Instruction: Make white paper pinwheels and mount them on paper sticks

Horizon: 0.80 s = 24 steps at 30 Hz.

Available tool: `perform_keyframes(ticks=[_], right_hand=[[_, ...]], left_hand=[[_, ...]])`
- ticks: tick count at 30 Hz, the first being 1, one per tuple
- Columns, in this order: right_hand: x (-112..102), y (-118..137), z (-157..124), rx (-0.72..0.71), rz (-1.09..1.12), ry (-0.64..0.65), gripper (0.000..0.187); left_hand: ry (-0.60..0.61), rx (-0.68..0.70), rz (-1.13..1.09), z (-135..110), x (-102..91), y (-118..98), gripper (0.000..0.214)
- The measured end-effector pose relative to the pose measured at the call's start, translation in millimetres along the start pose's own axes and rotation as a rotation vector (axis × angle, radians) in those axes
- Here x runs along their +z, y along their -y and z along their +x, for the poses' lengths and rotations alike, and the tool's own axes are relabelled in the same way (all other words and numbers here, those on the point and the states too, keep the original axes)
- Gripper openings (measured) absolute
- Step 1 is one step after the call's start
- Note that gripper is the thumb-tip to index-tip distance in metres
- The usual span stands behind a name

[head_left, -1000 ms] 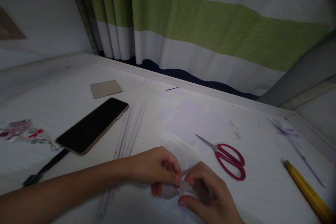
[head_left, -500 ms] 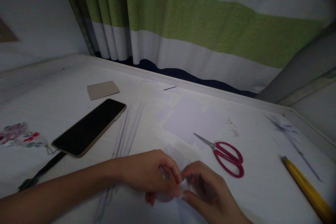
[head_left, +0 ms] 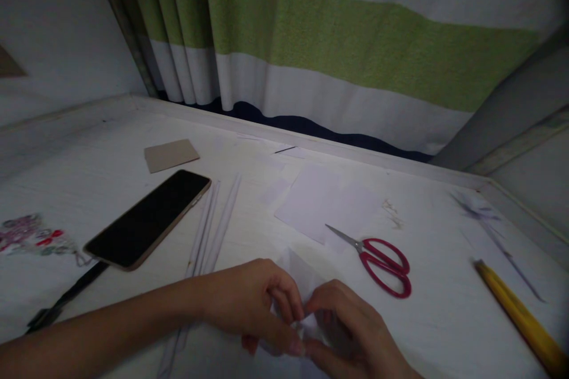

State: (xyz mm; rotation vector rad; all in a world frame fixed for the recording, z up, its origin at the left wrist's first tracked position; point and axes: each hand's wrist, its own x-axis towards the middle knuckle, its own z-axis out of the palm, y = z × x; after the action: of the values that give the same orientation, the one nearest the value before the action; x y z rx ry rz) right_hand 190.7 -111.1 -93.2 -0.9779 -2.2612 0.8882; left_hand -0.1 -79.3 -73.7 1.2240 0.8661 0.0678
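Near the bottom middle, my left hand [head_left: 258, 305] and my right hand [head_left: 351, 331] meet with thumbs and fingertips pinched on a piece of thin white paper [head_left: 296, 266]. One part of the paper rises behind my fingers, and much of it is hidden by the hands. Red-handled scissors [head_left: 384, 263] lie just beyond my right hand, blades pointing left and away. Several thin rolled paper sticks [head_left: 222, 219] run along the table past my left forearm, which covers part of them.
A black phone [head_left: 149, 219] lies to the left, with a beaded charm [head_left: 35, 234] attached. Behind it is a grey card [head_left: 171, 155]. White paper sheets [head_left: 309, 198] lie past the scissors. A yellow tool [head_left: 515, 308] rests at the right. A striped curtain [head_left: 333, 35] hangs behind.
Both hands keep their pinch on the paper, with small finger shifts and a slight move downward in view. The camera view has shifted a little; the table items stay in place.
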Motion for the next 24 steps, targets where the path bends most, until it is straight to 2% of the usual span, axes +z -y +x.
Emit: perform_keyframes(ticks=[4,10,14,19,22,24], right_hand=[[-3.3,1.7,-2.5,0.016,-0.018,-0.038,0.029],[-20.5,1.6,-2.0,0.334,0.060,-0.219,0.013],[-22.9,-10.3,4.5,0.482,0.031,-0.162,0.021],[-17.8,-18.5,14.7,0.489,0.040,-0.093,0.024],[-15.6,-19.0,18.1,0.459,0.074,-0.089,0.019],[-14.9,-19.2,18.4,0.427,0.083,-0.098,0.014]], left_hand=[[0.014,-0.028,0.039,-3.4,-1.1,-2.8,0.027],[0.004,-0.010,0.078,-3.6,-0.3,-0.4,0.030],[0.001,0.021,0.138,-3.6,3.2,0.8,0.029],[-0.016,0.095,0.280,-7.8,7.7,-3.9,0.023],[-0.030,0.135,0.347,-11.0,7.3,-9.2,0.019],[0.003,0.124,0.332,-11.9,5.8,-11.2,0.019]])
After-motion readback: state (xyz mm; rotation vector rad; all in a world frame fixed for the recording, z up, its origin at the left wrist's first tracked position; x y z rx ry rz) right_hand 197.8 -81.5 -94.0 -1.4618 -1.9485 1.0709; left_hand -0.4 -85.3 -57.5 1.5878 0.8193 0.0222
